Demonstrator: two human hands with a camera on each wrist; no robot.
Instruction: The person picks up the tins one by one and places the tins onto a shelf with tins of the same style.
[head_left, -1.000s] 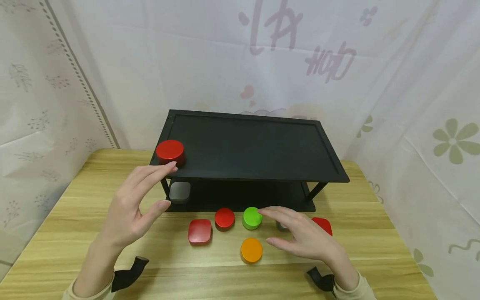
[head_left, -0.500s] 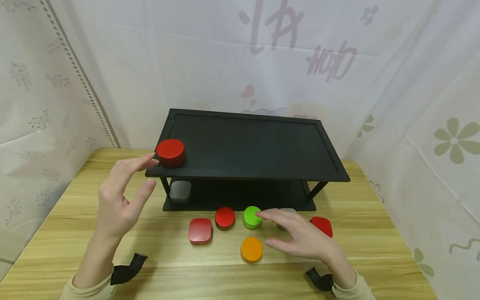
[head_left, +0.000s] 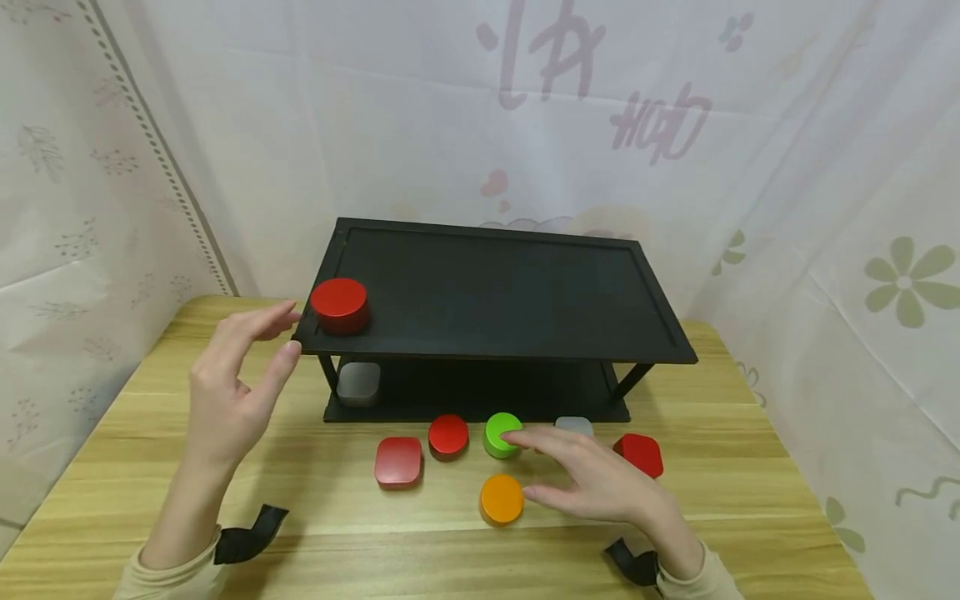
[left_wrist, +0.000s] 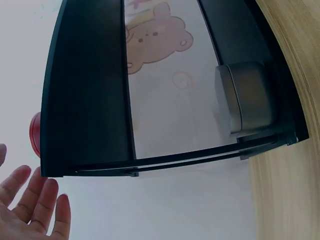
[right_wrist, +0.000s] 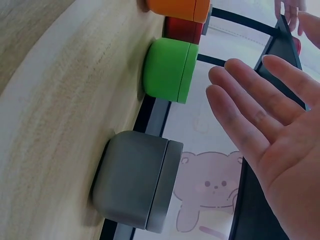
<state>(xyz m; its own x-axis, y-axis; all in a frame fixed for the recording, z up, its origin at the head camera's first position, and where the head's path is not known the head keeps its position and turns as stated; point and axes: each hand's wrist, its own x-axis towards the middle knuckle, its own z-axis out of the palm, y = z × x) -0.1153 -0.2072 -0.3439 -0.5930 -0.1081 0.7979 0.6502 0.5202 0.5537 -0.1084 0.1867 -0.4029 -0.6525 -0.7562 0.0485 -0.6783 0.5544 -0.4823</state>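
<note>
My left hand (head_left: 232,400) stands with relaxed, spread fingers just beyond the left end of the black two-tier shelf (head_left: 487,292), holding nothing. Close to its fingertips, a round red lidded tin (head_left: 340,307) sits on the top tier's front left corner. A grey square tin (left_wrist: 250,97) rests below it on the lower tier. My right hand (head_left: 596,479) hovers palm down over the table, fingers relaxed and holding nothing. Its forefinger overlaps a round green tin (head_left: 498,437) in the head view, while the thumb is beside a round orange tin (head_left: 500,500).
In front of the shelf stand a square red tin (head_left: 398,462) and a smaller round red tin (head_left: 447,437). A grey tin (right_wrist: 135,182) is partly behind my right hand, with another square red tin (head_left: 640,455) farther right. A patterned cloth (head_left: 450,125) encloses the table.
My left hand has drawn back leftward from the round red tin, which stays on the top tier. My right hand has shifted slightly left over the green and orange tins.
</note>
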